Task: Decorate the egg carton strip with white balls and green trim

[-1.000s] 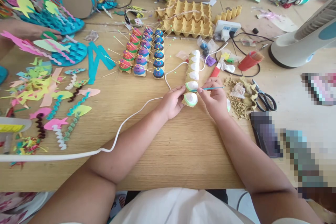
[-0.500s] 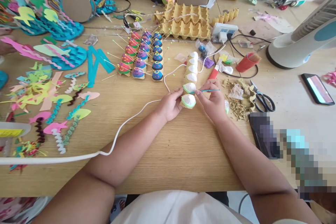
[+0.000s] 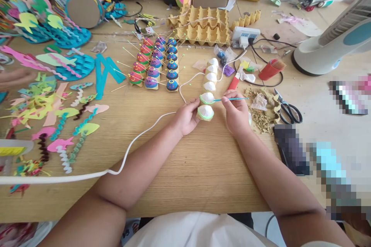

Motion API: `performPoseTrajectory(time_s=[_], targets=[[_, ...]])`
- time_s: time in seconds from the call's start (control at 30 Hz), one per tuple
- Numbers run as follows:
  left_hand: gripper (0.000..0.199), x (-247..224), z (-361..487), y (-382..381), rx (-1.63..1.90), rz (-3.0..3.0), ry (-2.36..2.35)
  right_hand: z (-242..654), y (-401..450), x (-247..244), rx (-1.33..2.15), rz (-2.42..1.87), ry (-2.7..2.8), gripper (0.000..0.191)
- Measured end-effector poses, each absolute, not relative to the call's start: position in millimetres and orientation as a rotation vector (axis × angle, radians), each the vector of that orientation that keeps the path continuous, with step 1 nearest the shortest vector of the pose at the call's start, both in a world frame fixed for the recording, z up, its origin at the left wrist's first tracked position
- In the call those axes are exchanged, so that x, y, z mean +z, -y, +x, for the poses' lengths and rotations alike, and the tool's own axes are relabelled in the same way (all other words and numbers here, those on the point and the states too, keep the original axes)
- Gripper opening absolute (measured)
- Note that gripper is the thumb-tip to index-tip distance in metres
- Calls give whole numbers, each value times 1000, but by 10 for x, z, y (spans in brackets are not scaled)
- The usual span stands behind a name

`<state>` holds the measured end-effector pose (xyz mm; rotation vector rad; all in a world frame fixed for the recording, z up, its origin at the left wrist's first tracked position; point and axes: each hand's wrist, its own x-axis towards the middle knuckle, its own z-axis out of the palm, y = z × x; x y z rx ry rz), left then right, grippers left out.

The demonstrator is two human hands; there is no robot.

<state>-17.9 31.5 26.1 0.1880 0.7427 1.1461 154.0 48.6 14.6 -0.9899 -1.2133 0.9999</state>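
A strip of egg carton cups [image 3: 210, 86] runs away from me, its domes covered in white. The two nearest domes have a light green band round the lower edge. My left hand [image 3: 188, 117] is closed on the strip's left side, by the second dome. In my right hand [image 3: 236, 110] a thin blue stick tool [image 3: 217, 100] is pinched between thumb and fingers. Its tip points left, at or very near the green band of the second dome; whether it touches I cannot tell.
Painted caterpillar carton strips [image 3: 155, 61] stand behind. Paper fish [image 3: 60, 142] and scraps lie left, near another person's blurred hand [image 3: 17, 77]. Scissors [image 3: 290, 110], carton bits [image 3: 261, 114], a red cup [image 3: 271, 70] and a fan [image 3: 321, 50] are right. A white cable [image 3: 130, 146] crosses my left forearm.
My right hand and the blue stick have shifted slightly right, away from the second dome. My left hand keeps its hold. Another person's hand shows more at the far left.
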Motion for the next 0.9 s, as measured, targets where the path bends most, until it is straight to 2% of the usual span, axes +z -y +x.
performPoseTrajectory(time_s=[0.13, 0.37, 0.7, 0.9], targets=[[3, 256, -178, -316, 1139, 206, -769, 1529, -485, 131, 1104, -984, 1149, 42], [13, 273, -180, -311, 1127, 216, -760, 1509, -446, 165, 1066, -991, 1250, 43], [10, 300, -197, -320, 1135, 159, -728, 1498, -452, 186, 1024, -1010, 1248, 45], [10, 283, -206, -315, 1133, 166, -718, 1521, -447, 162, 1021, -957, 1247, 36]])
